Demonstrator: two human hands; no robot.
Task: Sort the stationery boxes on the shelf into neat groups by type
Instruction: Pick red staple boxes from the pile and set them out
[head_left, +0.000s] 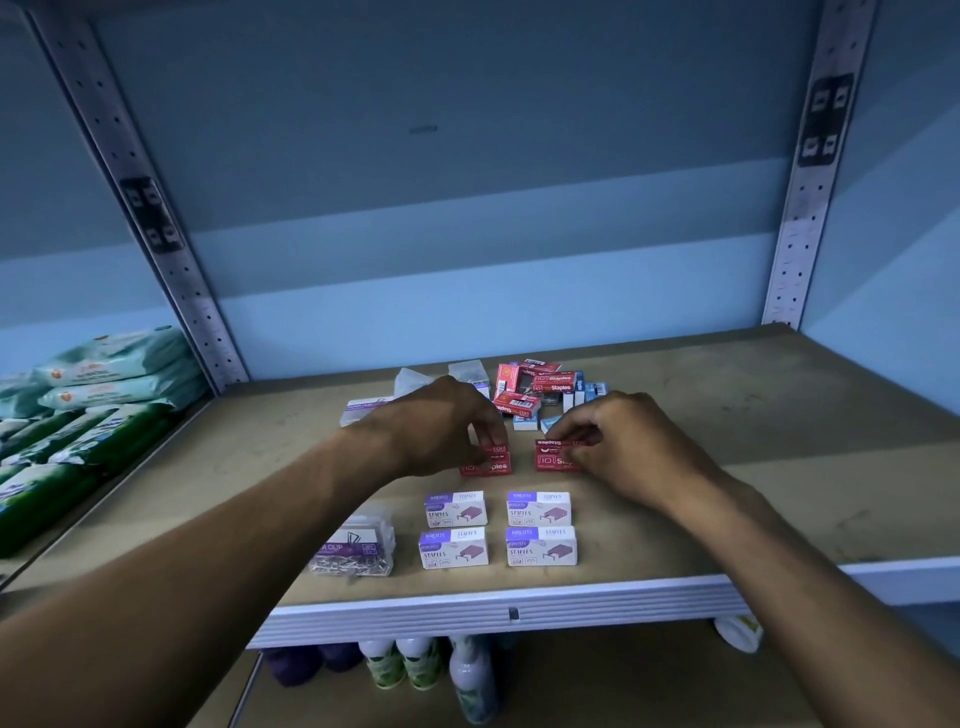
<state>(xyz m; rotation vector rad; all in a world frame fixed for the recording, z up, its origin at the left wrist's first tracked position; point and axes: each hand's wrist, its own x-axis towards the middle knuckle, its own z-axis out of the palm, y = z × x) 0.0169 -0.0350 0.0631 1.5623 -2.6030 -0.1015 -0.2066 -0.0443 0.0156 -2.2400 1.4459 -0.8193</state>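
— From the head camera, what are the person's hands doing?

— The left hand (447, 423) reaches over the shelf (779, 467) with its fingers curled down onto a red staples box (488, 462), pinching its top edge. The right hand (618, 441) pinches a second red staples box (553, 457) just beside the first, thumb and fingertips closed on its upper right corner. Both boxes sit on the board, side by side with a small gap.

— And the rest of the stationery?

— Nearer the shelf's front edge, four white-and-purple staples boxes (456, 510) stand in a tidy two-by-two block. To their left lies a clear paper clip box (356, 545). Behind the hands is an unsorted heap of red and blue boxes (540, 392) (some tilted, some on their sides), with clear plastic boxes (467, 371) to its left, partly hidden by the left hand.

— Anything beyond the shelf board?

— Green and pale packets (78, 415) are stacked on the neighbouring shelf at left, and bottles (415, 665) stand on the level below.
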